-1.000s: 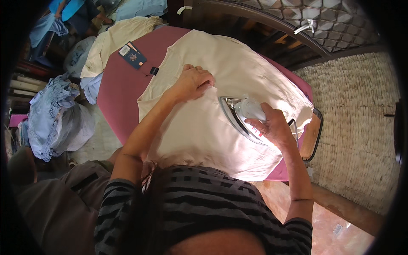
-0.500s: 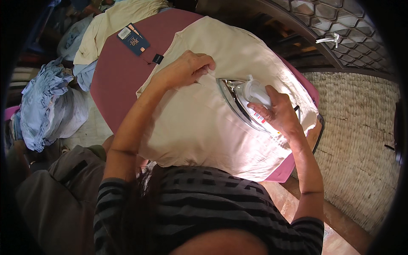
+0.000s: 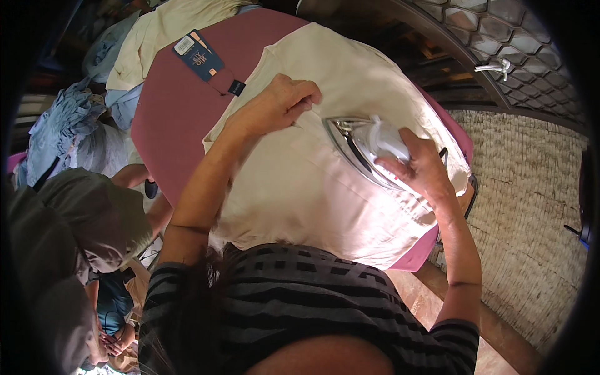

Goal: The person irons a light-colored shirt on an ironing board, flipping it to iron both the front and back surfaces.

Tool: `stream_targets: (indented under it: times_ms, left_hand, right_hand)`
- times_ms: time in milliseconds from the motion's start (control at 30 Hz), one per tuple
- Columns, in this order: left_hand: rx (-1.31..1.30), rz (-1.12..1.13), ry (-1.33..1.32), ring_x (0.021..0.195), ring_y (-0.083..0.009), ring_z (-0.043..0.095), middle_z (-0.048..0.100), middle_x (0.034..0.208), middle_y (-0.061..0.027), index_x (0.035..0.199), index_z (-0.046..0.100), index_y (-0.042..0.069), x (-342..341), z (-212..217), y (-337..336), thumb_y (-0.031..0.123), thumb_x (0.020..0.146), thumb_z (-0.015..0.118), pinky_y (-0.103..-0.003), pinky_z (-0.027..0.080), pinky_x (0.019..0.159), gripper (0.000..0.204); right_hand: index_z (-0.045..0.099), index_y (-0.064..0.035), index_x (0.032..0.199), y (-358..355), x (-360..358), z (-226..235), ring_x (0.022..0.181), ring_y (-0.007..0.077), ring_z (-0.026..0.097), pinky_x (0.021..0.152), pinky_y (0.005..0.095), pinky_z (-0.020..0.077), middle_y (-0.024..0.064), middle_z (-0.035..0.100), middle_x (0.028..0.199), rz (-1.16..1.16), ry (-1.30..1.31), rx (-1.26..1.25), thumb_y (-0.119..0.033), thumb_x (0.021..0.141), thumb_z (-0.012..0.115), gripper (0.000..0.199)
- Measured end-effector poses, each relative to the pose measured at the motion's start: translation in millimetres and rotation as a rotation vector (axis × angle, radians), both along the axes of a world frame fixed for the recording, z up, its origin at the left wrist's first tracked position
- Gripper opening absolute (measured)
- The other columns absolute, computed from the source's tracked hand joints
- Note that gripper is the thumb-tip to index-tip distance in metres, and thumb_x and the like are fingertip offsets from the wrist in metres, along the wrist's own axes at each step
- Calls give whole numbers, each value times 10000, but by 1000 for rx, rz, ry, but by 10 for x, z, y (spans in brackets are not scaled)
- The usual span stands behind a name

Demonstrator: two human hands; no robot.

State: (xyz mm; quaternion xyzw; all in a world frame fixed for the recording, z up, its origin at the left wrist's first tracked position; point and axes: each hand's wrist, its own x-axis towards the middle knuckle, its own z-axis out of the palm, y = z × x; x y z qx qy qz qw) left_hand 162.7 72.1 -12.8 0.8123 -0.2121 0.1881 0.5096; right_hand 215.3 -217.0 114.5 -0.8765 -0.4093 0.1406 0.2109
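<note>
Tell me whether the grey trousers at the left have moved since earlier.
Yes: relative to the ironing board, the trousers moved up the picture, now covering part of the blue laundry.

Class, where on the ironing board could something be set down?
The ironing board shows bare maroon between its left edge and the cream garment, below the hang tag. Crowded: on the garment, where the left hand rests and the right hand holds the iron.

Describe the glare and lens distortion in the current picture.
Head view: strong glare whitens the cream garment below the iron, beside the right hand; head view: softer light around the left hand; head view: fisheye curvature bends edges near the rim, and the corners go black.
</note>
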Motion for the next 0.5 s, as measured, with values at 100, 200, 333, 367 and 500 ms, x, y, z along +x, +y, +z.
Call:
stream_targets:
  times_ms: [100,200,333,367,500]
  left_hand:
    - [18,48,-34,596,-319,587,627,725,-128,964,595,33,-37,1,-24,-46,835,620,-394,451,553,153]
    - [-52,-26,150,626,-312,590,623,737,-119,993,602,24,5,73,20,-58,837,603,-385,454,568,177]
    - [-51,-26,131,683,-301,596,609,761,-120,1046,616,21,-23,128,35,-67,842,584,-376,462,602,224]
    - [-36,-22,94,700,-298,598,604,770,-122,1059,619,21,-20,138,60,-68,844,581,-374,464,612,236]
    - [62,36,122,724,-278,603,606,835,-129,1093,627,38,-75,239,105,-60,834,595,-379,474,650,278]
  right_hand:
    - [545,-13,875,-74,7,27,595,301,637,551,355,476,161,607,661,52,-23,2,-414,801,812,488]
    - [543,-12,884,70,30,-12,585,299,630,549,354,474,161,602,658,12,-40,-45,-428,795,813,504]
    - [546,-10,905,283,154,-18,586,290,632,556,356,474,174,617,680,17,37,-52,-393,796,822,484]
    - [555,-14,913,297,128,9,595,272,647,561,348,476,176,630,692,24,-2,-49,-387,802,817,470]
    - [590,-6,946,139,149,-5,605,304,659,573,354,489,187,648,711,67,48,-66,-390,805,808,463]
